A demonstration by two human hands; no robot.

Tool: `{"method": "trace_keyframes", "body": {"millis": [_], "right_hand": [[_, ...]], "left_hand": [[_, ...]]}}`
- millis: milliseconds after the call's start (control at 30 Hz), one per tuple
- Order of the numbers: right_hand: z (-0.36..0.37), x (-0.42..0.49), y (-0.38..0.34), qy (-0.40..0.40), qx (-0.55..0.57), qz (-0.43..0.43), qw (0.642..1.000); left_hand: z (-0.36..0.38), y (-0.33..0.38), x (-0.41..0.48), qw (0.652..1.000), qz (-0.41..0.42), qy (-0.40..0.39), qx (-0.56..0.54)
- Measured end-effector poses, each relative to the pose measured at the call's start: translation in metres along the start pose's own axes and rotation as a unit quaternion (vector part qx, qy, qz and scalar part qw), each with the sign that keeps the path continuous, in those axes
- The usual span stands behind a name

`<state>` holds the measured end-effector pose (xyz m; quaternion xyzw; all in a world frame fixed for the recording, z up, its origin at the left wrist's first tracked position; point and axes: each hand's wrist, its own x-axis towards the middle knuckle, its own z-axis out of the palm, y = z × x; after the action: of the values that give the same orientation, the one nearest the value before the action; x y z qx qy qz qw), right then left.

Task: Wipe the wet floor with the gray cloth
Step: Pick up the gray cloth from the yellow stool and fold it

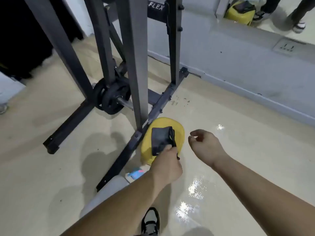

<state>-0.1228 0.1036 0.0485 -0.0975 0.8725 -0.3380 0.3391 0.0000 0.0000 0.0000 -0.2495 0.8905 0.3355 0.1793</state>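
A folded dark gray cloth (162, 139) lies on top of a yellow upturned basin (177, 132) on the floor, beside the rack's base. My left hand (167, 163) pinches the cloth's near edge with its fingertips. My right hand (204, 145) hovers to the right of the basin, fingers curled and apart, holding nothing. The beige floor shows a wet, shiny patch (196, 188) below my right forearm, with bright reflections in it.
A dark metal weight rack (136, 65) with black plates (110, 96) stands just left of the basin; its base bar (129, 154) runs diagonally past it. A mirror wall (255, 68) rises on the right. My shoe (150, 220) is at the bottom.
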Motion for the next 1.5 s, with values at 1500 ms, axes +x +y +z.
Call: {"method": "trace_keyframes", "body": {"millis": [1500], "right_hand": [[-0.104, 0.067, 0.449, -0.063, 0.658, 0.070, 0.747]], "left_hand": [[0.301, 0.248, 0.151, 0.990, 0.028, -0.006, -0.141]]}}
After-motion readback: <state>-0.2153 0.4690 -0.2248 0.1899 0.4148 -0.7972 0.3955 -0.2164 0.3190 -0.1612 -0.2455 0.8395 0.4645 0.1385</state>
